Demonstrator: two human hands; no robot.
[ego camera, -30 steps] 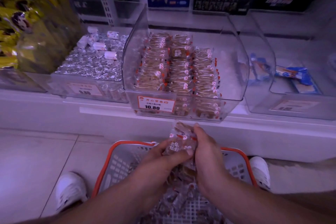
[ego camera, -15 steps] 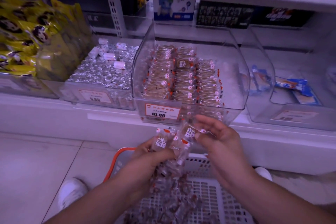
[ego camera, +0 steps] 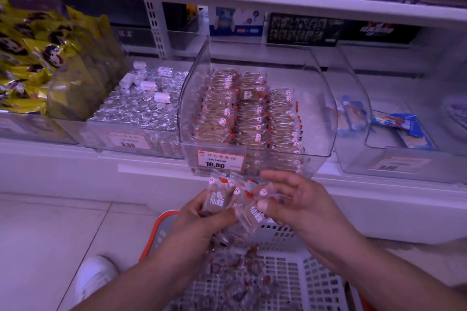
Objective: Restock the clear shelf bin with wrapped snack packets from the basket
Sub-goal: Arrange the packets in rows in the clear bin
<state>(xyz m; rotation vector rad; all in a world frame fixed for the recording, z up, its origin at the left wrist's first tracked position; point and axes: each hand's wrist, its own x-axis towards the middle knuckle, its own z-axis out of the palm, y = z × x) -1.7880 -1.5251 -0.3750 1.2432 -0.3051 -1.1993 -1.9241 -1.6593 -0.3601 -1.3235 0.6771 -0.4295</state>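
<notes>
Hands meet just below the clear shelf bin [ego camera: 326,113], above the orange-rimmed basket [ego camera: 285,275]. The left hand [ego camera: 202,219] grips a fan of wrapped snack packets [ego camera: 218,198] between curled fingers and thumb. The right hand [ego camera: 300,199] pinches one packet [ego camera: 262,194] at the fan's right edge, other fingers loosely spread

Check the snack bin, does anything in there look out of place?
One packet lies flat, label up, on the middle row in the bin, while the others stand on edge in neat rows.
</notes>
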